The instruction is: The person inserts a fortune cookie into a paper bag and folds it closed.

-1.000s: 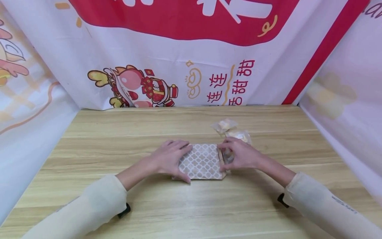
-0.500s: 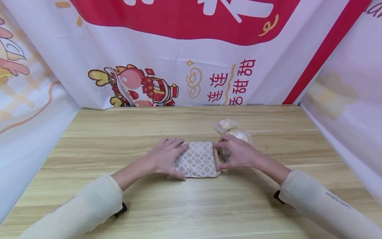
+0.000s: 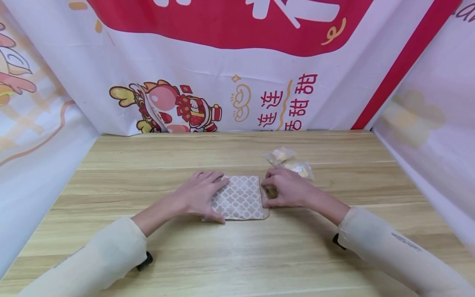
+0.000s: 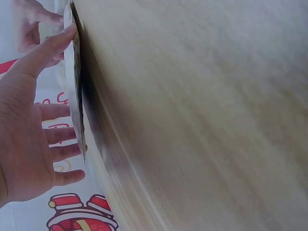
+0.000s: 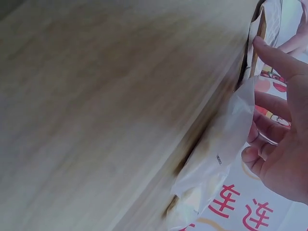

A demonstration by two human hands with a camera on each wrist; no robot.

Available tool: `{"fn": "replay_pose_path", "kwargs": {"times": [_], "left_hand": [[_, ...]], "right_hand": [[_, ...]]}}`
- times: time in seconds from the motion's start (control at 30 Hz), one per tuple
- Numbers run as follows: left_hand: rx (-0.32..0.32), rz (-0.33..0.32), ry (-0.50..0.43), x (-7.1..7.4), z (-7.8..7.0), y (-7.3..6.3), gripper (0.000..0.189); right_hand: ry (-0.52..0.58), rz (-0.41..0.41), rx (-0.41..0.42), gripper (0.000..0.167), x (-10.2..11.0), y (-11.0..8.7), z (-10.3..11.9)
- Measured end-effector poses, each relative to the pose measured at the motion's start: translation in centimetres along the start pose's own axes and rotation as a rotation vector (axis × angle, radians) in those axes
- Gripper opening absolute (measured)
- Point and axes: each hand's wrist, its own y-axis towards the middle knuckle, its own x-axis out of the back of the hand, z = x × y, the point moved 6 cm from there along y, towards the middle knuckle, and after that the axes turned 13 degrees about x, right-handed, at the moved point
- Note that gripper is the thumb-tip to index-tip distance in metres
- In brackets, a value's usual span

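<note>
Spanning patterned paper bag (image 3: 240, 198): left hand (image 3: 200, 195), fingers spread; touching its mouth (image 3: 266, 212): right hand (image 3: 287, 187), pinch unclear. Bag likely light, limp, easily creased; take by edges.

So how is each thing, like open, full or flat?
Patterned paper bag: lying flat, right end slightly open
Far see-through packet: filled, seal unclear
Near see-through packet: filled, seal unclear
Left hand: spread across the bag
Right hand: curled at the bag's open end
Cloth backdrop: hanging, creased

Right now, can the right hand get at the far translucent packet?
Likely yes: the far translucent packet is mostly uncovered and the right hand close, though touching the quatrefoil-patterned paper bag.
</note>
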Motion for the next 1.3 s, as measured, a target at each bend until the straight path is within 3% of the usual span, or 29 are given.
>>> {"fn": "replay_pose_path", "kwargs": {"times": [0.2, 0.4, 0.77, 0.93, 1.1, 1.3], "left_hand": [[-0.001, 0.012, 0.005, 0.1, 0.1, -0.2, 0.112], [0.011, 0.049, 0.004, -0.3, 0.3, 0.0, 0.112], [-0.029, 0.013, 0.018, -0.4, 0.1, 0.1, 0.115], [-0.031, 0.022, -0.044, -0.2, 0.2, 0.2, 0.113], [-0.029, 0.042, -0.145, 0.0, 0.5, 0.2, 0.099], [-0.008, 0.05, -0.151, 0.0, 0.5, 0.2, 0.092]], "right_hand": [[0.022, 0.02, -0.009, 0.06, -0.1, 0.6, -0.1], [0.029, 0.002, 0.035, 0.055, 0.0, 1.0, -0.1], [0.038, -0.011, 0.103, 0.042, -0.3, 1.3, 0.2], [0.048, -0.018, 0.057, 0.041, -0.4, 1.5, 0.1], [0.084, -0.016, -0.034, 0.046, -0.3, 1.7, 0.1], [0.121, -0.026, -0.086, 0.042, -0.4, 1.9, 0.1]]}}
